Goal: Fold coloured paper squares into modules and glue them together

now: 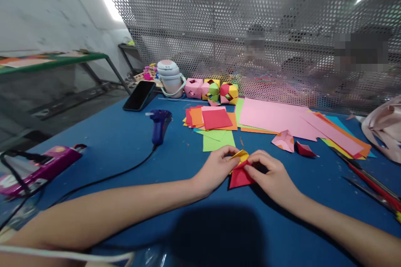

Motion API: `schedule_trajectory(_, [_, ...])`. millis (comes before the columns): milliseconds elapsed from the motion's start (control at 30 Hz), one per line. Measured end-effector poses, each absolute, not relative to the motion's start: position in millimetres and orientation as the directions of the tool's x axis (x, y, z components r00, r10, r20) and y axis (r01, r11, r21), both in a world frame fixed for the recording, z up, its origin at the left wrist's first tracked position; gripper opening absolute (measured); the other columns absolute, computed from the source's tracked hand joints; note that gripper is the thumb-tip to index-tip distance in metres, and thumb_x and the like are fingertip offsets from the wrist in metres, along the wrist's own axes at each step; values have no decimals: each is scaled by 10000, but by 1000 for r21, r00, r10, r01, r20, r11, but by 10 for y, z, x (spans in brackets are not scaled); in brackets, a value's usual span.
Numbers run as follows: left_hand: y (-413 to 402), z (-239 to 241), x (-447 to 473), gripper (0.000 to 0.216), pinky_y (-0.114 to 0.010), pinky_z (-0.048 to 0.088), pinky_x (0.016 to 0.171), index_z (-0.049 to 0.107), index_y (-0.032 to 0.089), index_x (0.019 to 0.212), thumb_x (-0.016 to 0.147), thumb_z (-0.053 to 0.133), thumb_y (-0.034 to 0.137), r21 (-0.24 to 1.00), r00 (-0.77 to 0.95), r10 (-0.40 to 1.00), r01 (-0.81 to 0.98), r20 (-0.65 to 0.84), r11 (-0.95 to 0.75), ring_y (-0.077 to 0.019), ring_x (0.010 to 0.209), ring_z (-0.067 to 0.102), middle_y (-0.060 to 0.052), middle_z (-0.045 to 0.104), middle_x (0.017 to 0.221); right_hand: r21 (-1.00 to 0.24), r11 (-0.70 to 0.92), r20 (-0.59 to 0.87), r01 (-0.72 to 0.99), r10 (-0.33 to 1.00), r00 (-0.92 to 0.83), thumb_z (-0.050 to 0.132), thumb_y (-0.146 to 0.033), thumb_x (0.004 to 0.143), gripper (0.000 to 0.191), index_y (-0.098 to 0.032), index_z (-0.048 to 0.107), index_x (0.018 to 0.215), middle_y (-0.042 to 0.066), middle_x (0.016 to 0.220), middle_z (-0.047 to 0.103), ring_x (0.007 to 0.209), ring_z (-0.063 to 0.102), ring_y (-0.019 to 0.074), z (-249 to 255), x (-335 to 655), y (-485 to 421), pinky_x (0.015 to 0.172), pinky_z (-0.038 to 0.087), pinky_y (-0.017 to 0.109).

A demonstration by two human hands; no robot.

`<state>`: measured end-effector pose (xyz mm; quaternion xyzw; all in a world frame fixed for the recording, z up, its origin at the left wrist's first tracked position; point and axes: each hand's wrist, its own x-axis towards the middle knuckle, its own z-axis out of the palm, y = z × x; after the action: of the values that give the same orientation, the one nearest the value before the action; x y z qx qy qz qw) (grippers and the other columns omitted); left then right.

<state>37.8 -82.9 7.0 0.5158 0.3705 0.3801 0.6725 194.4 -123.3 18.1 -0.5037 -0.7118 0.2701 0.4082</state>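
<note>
Between my two hands, low over the blue table [131,200], is a folded paper piece with a yellow part [241,157] on top and a red part [240,178] below. My left hand [215,171] pinches the yellow paper from the left. With thumb and fingertips, my right hand [270,175] grips the red paper at its upper right. My fingers cover where the two colours meet, so I cannot tell how they join. To the right lie a folded pink and orange paper piece [283,140] and a small folded red piece [305,149].
Square paper sheets [217,117] are stacked beyond my hands, with larger pink sheets [275,117] beside them. A blue glue gun [161,126], a phone [139,95] and a purple power strip [46,169] lie left. Folded paper balls [211,90] and a lidded bottle [171,79] stand by the perforated metal screen [194,12].
</note>
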Motion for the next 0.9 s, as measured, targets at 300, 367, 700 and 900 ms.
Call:
schedule_trajectory(300, [-850,91,372,148,-228,428,675,598,145,815,669,604,173,910,534,829,-241,-167,338,-110,708,550,-6,602,771,-773,344,353,533,931,-89,545,-207,805,89,-187,571,722,-5,690,505,654,499,132,105,2015,-1162,597,413,259])
schedule_trajectory(367, [-856,95,375,162,-232,428,680,594,146,825,676,628,199,917,519,838,-229,-170,328,-111,708,549,-5,605,765,-767,331,349,549,934,-76,540,-216,807,99,-187,566,716,-6,682,509,641,493,130,112,2022,-1170,592,409,260])
schedule_trajectory(700, [-851,47,346,207,-253,427,721,583,132,887,720,649,236,945,476,870,-208,-126,251,-118,742,558,-36,623,825,-779,218,286,588,958,23,536,-303,803,148,-185,543,713,-9,614,544,565,471,129,127,2060,-1188,513,384,251])
schedule_trajectory(900, [-863,54,362,271,-256,436,746,544,134,882,677,700,219,937,494,860,-223,-128,268,-115,774,568,-36,619,852,-711,267,359,651,933,10,547,-259,784,145,-195,524,656,-11,600,552,586,490,142,94,2080,-1176,577,390,281])
